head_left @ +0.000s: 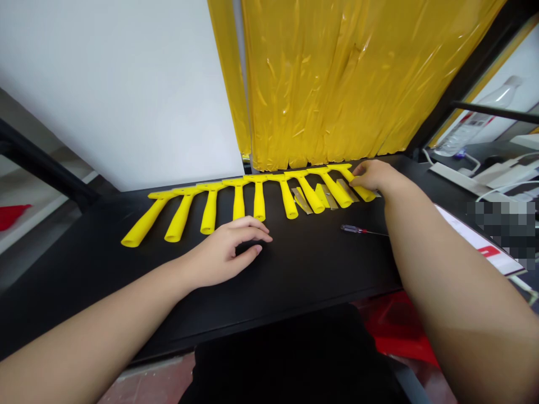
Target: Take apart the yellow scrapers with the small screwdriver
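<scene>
A row of several yellow T-shaped plastic scrapers (239, 202) lies along the back of the black table, their hollow handles towards me. My left hand (236, 247) rests on or just above the tabletop in front of the row, holding nothing, fingers loosely bent and thumb apart. At the row's right end, the fingers of my right hand (370, 175) are bent around the last yellow scraper (365, 192); the hand hides part of their grip. Thin flat brownish-grey strips (331, 197) lie among the right-hand handles.
A small screwdriver (353, 229) with a clear handle lies beside my right forearm. Behind the table hang a white panel (126, 84) and yellow plastic sheeting (328, 84). Far right are a plastic bottle (474, 126), white cables and a printed white sheet (475, 238).
</scene>
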Available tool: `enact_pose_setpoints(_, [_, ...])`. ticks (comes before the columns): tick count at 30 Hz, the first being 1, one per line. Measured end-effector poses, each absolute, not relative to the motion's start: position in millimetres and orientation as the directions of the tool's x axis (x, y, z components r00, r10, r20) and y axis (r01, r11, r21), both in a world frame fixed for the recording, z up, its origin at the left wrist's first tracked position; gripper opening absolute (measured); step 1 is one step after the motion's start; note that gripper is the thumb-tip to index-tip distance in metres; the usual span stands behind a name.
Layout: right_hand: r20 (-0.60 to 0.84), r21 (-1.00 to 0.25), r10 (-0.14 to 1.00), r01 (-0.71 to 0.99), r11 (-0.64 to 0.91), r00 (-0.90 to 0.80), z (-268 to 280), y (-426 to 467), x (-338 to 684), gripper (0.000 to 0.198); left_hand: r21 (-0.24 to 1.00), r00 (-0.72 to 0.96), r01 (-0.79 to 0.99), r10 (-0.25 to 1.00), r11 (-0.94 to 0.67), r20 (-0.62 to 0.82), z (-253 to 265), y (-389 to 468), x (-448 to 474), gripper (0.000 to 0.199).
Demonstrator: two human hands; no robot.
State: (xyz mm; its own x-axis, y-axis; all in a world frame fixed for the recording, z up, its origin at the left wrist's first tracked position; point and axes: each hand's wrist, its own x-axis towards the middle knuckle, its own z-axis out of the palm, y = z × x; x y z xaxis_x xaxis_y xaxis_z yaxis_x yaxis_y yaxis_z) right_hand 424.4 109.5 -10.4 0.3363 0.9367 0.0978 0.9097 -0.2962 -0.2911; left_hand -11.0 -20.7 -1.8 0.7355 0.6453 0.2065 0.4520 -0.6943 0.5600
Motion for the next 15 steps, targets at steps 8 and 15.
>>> enact_pose_setpoints(8, [0.171, -0.336, 0.927, 0.904, -0.265, 0.335, -5, 105, 420, 0.032, 0.510, 0.722, 0.477, 0.650, -0.715, 0.236, -4, -20, -12, 0.027])
enact_pose_setpoints(15, [0.391, -0.459, 0.919, 0.857, 0.236, -0.043, 9, 76, 353, 0.024, 0.248, 0.645, 0.667, 0.711, -0.703, 0.281, -9, -14, -10, 0.036])
